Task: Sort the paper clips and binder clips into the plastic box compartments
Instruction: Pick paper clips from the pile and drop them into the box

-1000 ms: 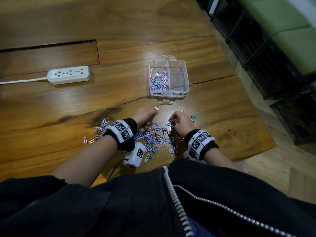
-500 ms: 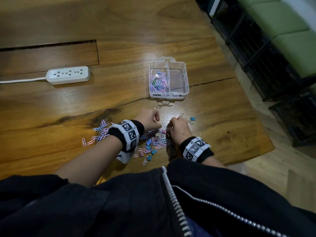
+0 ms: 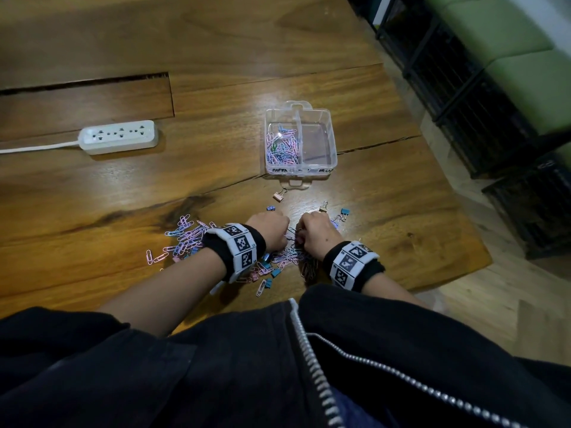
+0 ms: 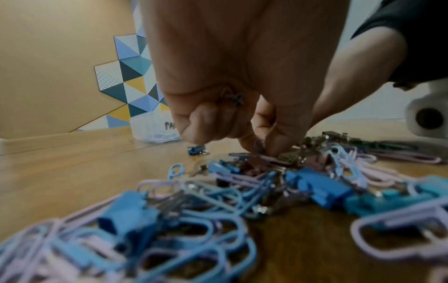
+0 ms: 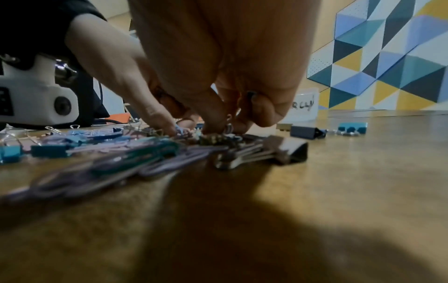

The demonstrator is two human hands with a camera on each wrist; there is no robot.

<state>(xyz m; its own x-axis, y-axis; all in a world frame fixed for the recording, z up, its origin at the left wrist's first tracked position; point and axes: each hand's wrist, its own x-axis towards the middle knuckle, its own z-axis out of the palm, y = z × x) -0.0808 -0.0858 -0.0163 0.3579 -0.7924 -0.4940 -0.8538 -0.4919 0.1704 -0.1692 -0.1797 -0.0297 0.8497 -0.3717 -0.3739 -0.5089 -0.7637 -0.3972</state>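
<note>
A clear plastic box (image 3: 332, 140) stands ahead of me; its left compartment holds several pastel paper clips (image 3: 282, 146), and its right compartment looks bare. A mixed pile of clips (image 3: 185, 239) is spread on the table under my wrists. My left hand (image 3: 273, 228) reaches down into the pile (image 4: 315, 183), its fingertips (image 4: 274, 147) pinching paper clips, with more tucked under its curled fingers. My right hand (image 3: 310, 233) sits right beside it, thumb and fingers pinching clips (image 5: 229, 127) in the heap. A grey binder clip (image 5: 288, 149) lies just beside that hand.
Loose binder clips lie between hands and box: a pink one (image 3: 279, 196), a blue one (image 3: 271, 208), a gold one (image 3: 323, 207) and another blue one (image 3: 345, 211). A white power strip (image 3: 119, 137) lies far left. The table edge (image 3: 457, 193) runs close on the right.
Both hands have drawn closer together over the middle of the pile. My left hand has pulled back from the pink binder clip near the box.
</note>
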